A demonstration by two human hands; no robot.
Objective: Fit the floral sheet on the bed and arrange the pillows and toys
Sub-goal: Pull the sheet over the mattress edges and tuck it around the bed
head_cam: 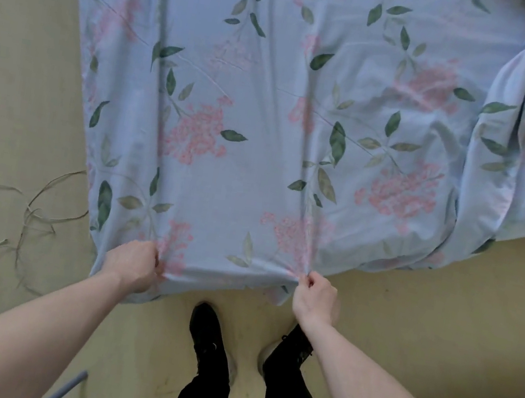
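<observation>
Both hands are down at the near hem of the pale blue cotton sheet printed with pink flower clusters and green leaves (pixel 268 113). The left hand (pixel 131 265) is clenched around a bunch of the hem, knuckles up, and the right hand (pixel 315 299) pinches the edge between thumb and fingers. The stretch of hem between the two grips runs fairly taut.

The risks start here. The left corner of the sheet hangs past the left hand and droops toward the yellowish floor (pixel 12 87), so a hard tug could drag it across the floor or under the person's black shoes (pixel 207 332), which stand just beneath the hem. A trip or a trapped edge looks possible. The right hand's hold is a light pinch; a sharp pull may slip the fabric free. And with the right side bunched into a heap (pixel 520 144), an uneven pull would likely skew the sheet, not square it.

The sheet itself spreads away from the person, lying mostly flat, with long lengthwise creases running from the hem toward the far edge. On the right it folds over into a thick, rumpled mound. Whether it lies on a mattress cannot be told. No pillows or toys are in view. Thin cords (pixel 26 211) trail on the floor at the left, clear of the sheet.
</observation>
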